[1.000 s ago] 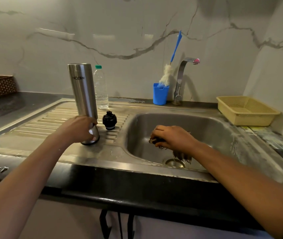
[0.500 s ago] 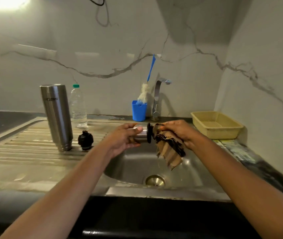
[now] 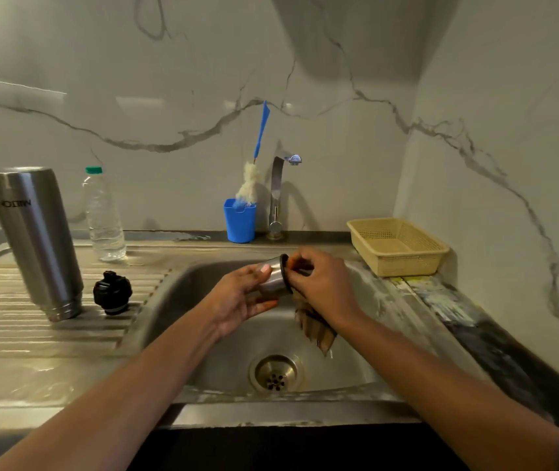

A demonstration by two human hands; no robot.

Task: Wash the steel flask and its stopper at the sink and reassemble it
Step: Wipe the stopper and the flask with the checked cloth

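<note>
The steel flask [image 3: 35, 239] stands upside down on the ribbed drainboard at the left. Beside it to the right sits the black stopper [image 3: 112, 293]. Over the sink bowl [image 3: 210, 334], my left hand [image 3: 240, 297] holds the flask's small steel cap [image 3: 274, 278] on its side, its black-rimmed mouth facing right. My right hand [image 3: 322, 287] grips a brown scrubbing cloth [image 3: 315, 329] and presses it against the cap's mouth; the cloth's loose end hangs down toward the drain [image 3: 276, 373].
A clear plastic water bottle [image 3: 104, 215] stands behind the flask. At the back are a blue cup [image 3: 239, 220] with a bottle brush [image 3: 254, 171] and the tap [image 3: 276, 195]. A yellow basket [image 3: 397, 246] sits at the right of the sink.
My left hand let go of the flask and came over the sink with the steel cap. My right hand lifted the cloth out of the bowl and brought it to the cap's mouth.
</note>
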